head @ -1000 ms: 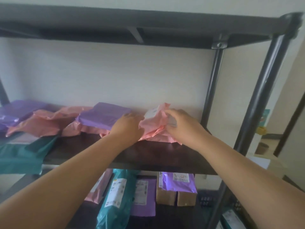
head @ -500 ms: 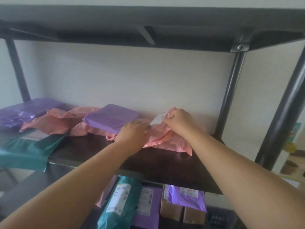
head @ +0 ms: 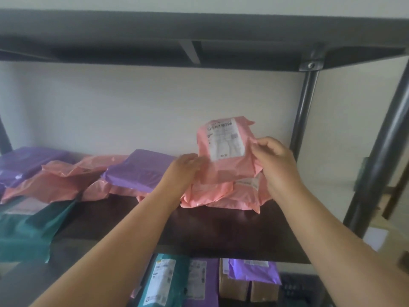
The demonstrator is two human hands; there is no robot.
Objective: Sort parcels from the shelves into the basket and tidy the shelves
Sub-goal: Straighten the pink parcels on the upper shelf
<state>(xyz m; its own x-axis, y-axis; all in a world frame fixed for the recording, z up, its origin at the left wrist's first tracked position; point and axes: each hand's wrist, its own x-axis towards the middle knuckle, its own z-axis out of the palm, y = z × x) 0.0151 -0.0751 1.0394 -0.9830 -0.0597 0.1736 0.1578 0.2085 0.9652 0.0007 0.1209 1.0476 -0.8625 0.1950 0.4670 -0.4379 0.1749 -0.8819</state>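
Observation:
A pink parcel (head: 223, 160) with a white label facing me stands upright above the dark shelf (head: 199, 229). My right hand (head: 276, 162) pinches its right edge. My left hand (head: 183, 171) holds its lower left edge with the fingers behind it. Under it lie more pink parcels (head: 221, 196) in a small pile. To the left, a purple parcel (head: 137, 169) rests on other pink parcels (head: 59, 178). The basket is not in view.
A purple parcel (head: 26, 160) and a green one (head: 28, 231) lie at the shelf's far left. The lower shelf holds a teal parcel (head: 163, 282), purple parcels (head: 254, 271) and a cardboard box (head: 243, 291). Black uprights (head: 303, 111) stand at right; the upper shelf (head: 199, 36) is close overhead.
Both hands have lifted one pink parcel off the pile and turned it upright, so its label now faces me. The camera has shifted left and closer.

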